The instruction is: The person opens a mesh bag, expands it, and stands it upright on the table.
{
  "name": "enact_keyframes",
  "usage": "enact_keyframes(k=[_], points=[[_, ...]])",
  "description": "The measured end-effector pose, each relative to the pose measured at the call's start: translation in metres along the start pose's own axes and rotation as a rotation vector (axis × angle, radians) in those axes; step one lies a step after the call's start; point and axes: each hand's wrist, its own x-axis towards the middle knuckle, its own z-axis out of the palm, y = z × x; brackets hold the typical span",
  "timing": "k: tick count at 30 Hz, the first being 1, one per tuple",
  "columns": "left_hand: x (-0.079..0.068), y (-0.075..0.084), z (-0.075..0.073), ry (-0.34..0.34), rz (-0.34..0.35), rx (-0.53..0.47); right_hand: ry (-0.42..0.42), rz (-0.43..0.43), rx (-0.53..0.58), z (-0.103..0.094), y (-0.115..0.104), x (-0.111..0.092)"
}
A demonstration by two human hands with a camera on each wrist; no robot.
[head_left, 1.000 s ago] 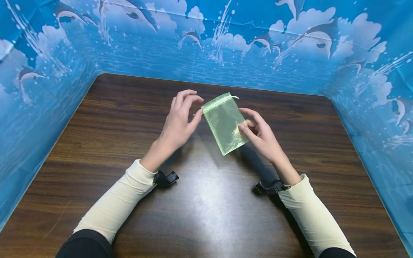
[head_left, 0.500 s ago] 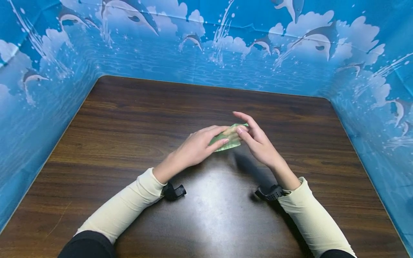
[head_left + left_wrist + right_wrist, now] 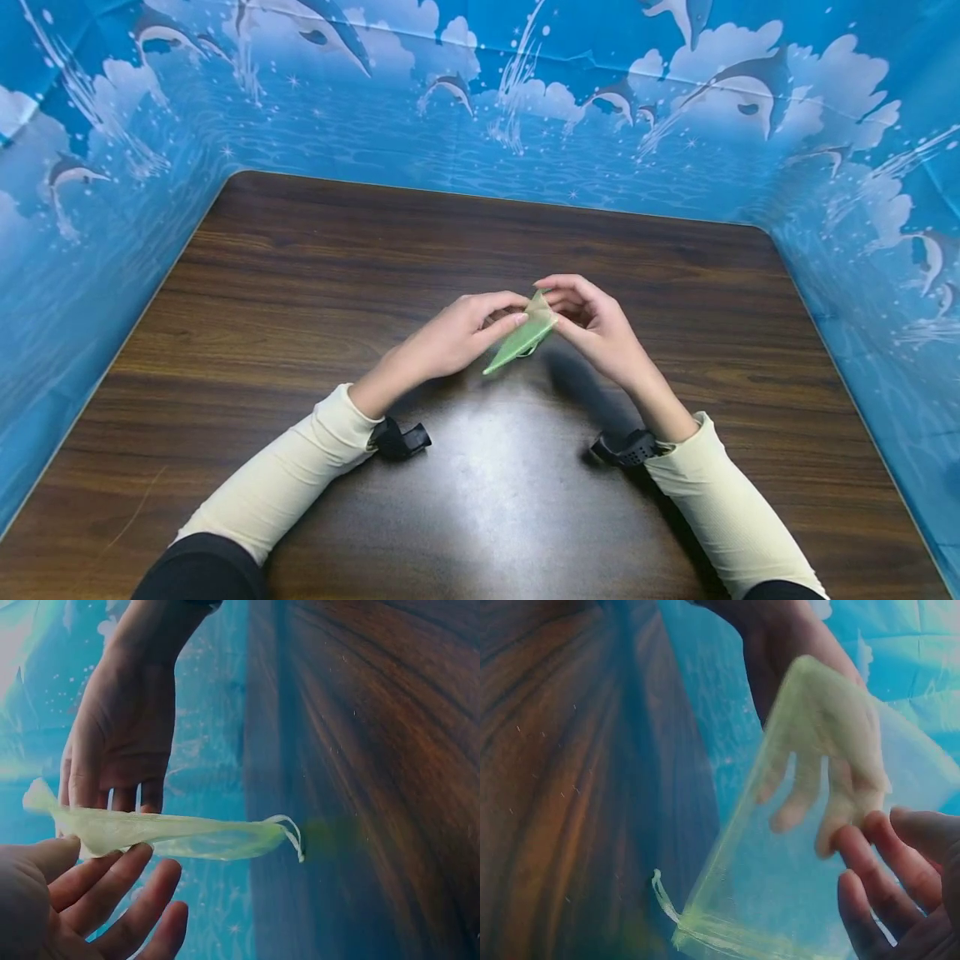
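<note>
A translucent light-green drawstring organza pouch (image 3: 521,340) is held above the table between both hands, seen nearly edge-on in the head view. With thumb and fingertips, my left hand (image 3: 468,333) pinches it from the left. My right hand (image 3: 603,333) holds it from the other side, thumb toward the camera. In the right wrist view the pouch (image 3: 780,862) spreads out flat, and the left hand (image 3: 825,742) shows through its mesh. The pale cord (image 3: 292,834) loops out from one end in the left wrist view. I see no contents in the pouch.
A dark wood-grain table (image 3: 360,250) lies below the hands. Blue dolphin-print cloth (image 3: 465,125) walls its back and sides. A black wrist camera (image 3: 401,439) sits on the left wrist, another black wrist camera (image 3: 626,447) on the right.
The left hand has come right and down to the pouch and taken hold of it. The pouch has turned from broad-side to nearly edge-on, its corded end swinging toward the camera.
</note>
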Motion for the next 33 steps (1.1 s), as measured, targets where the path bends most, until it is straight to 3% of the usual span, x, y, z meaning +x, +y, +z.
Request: enact_keyframes(k=[6,12,17,19,23,28,33], points=[[0.002,0.001,0.0,0.039,-0.015,-0.073,0.014,-0.04,0.13,0.009,0.001,0.001],[0.004,0.001,0.0,0.106,-0.029,-0.116,0.061,0.011,0.036,0.011,-0.005,0.001],[0.005,0.003,0.001,0.123,-0.018,-0.178,-0.071,0.097,-0.089,0.009,-0.004,0.0],[0.004,0.003,0.002,0.112,-0.015,-0.191,-0.147,0.101,-0.081,0.01,-0.003,-0.001],[0.001,0.005,0.003,0.075,-0.027,-0.203,-0.207,0.044,-0.074,0.013,-0.001,-0.002],[0.001,0.003,0.004,0.046,-0.053,-0.228,-0.163,-0.044,-0.125,0.016,0.001,-0.004],[0.001,0.003,0.003,0.045,-0.049,-0.234,-0.146,-0.072,-0.141,0.015,0.0,-0.004]])
